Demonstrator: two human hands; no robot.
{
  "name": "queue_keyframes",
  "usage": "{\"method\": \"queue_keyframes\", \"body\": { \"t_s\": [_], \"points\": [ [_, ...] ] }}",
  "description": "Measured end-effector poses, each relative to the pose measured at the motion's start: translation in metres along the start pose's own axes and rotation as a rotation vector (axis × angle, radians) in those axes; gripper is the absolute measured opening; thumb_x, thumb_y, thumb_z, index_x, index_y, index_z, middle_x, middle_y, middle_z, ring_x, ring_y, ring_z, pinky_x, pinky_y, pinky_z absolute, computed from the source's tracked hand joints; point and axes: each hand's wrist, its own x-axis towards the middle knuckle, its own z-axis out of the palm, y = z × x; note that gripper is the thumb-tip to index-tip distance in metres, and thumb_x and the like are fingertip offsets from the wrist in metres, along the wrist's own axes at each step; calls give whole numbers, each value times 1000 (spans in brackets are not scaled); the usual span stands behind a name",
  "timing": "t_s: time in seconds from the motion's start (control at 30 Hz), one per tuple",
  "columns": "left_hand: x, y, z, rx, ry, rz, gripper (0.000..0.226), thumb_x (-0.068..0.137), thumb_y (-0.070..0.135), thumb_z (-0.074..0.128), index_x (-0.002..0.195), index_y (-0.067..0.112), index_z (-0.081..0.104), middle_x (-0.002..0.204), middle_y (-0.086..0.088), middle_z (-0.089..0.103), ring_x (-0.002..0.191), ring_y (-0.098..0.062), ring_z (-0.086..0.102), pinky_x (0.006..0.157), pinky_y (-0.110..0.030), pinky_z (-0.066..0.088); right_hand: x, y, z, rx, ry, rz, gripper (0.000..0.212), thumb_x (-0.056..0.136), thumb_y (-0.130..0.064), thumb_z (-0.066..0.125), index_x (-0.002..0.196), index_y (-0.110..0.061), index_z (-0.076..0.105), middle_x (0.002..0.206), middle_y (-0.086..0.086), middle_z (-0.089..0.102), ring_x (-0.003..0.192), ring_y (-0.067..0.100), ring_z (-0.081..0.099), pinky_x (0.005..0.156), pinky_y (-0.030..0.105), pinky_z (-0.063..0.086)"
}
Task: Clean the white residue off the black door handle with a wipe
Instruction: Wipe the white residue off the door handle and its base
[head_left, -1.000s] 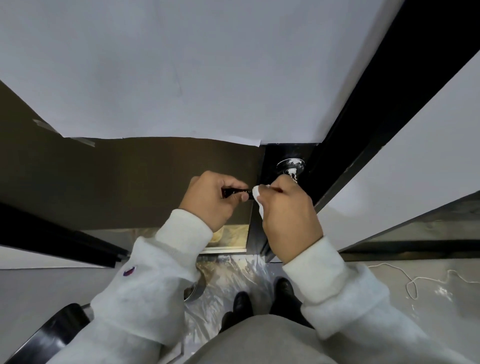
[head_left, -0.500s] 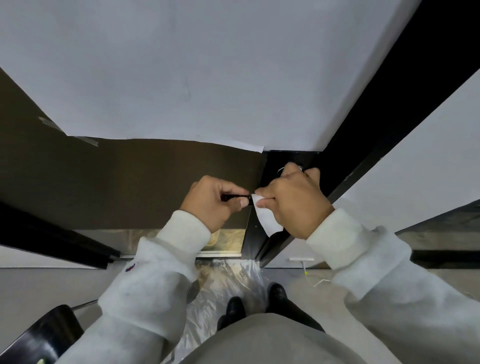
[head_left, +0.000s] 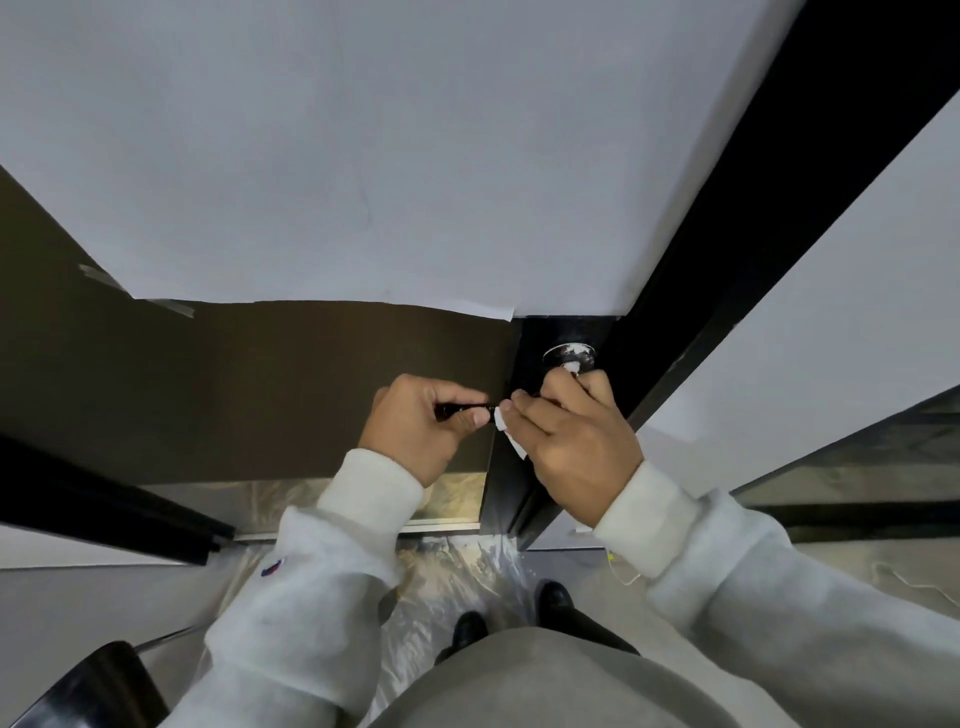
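Note:
The black door handle (head_left: 462, 410) juts left from the dark door edge, and my left hand (head_left: 421, 426) is closed around its outer end. My right hand (head_left: 571, 436) pinches a white wipe (head_left: 506, 434) around the handle's inner part, right next to my left thumb. Behind my right hand sits the round handle base (head_left: 569, 354), which shows white residue. Most of the handle is hidden under both hands.
White paper (head_left: 363, 156) is taped over the upper part of the brown door (head_left: 234, 389). A black door frame (head_left: 779, 182) runs diagonally on the right. Clear plastic sheeting (head_left: 447, 577) covers the floor by my shoes. A black chair (head_left: 93, 686) stands at the lower left.
My right hand has shifted lower and drawn back, which uncovers the round base. The wipe hangs shorter below my fingers. My left hand keeps its hold on the handle's end.

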Motion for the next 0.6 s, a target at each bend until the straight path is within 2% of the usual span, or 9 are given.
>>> {"method": "queue_keyframes", "body": {
  "t_s": [0.13, 0.23, 0.37, 0.5, 0.6],
  "points": [
    [-1, 3, -5, 47, -40, 19, 12, 82, 32, 78, 92, 38, 78, 82, 21, 75, 91, -7, 69, 91, -35, 55, -13, 1, -4, 66, 63, 38, 15, 95, -10, 64, 102, -5, 76, 105, 5, 75, 86, 27, 56, 70, 39, 39],
    [4, 7, -8, 71, -93, 23, 10, 83, 30, 76, 91, 35, 78, 77, 20, 74, 85, -7, 70, 90, -35, 55, -21, -4, -16, 158, 147, 178, 14, 88, -8, 73, 101, -8, 78, 103, 2, 76, 83, 25, 55, 66, 39, 42],
    [8, 7, -8, 69, -109, 19, 10, 82, 31, 76, 90, 34, 78, 76, 18, 75, 84, -8, 71, 91, -38, 55, -8, -9, -7, 203, 175, 334, 11, 89, -18, 75, 97, -11, 79, 101, 8, 73, 86, 33, 58, 67, 43, 46],
    [5, 5, -7, 51, -103, 13, 11, 81, 31, 75, 91, 32, 78, 78, 16, 76, 83, -9, 72, 89, -40, 56, -13, -13, 9, 122, 155, 252, 13, 88, -12, 74, 101, -10, 77, 91, 1, 71, 90, 27, 46, 68, 39, 34],
    [5, 4, -7, 59, -98, 11, 11, 82, 33, 75, 92, 35, 78, 78, 17, 75, 84, -10, 71, 89, -40, 56, -27, -13, 10, 109, 127, 156, 12, 91, -12, 69, 100, -7, 76, 87, -1, 70, 90, 26, 44, 69, 40, 32]
  ]
}}
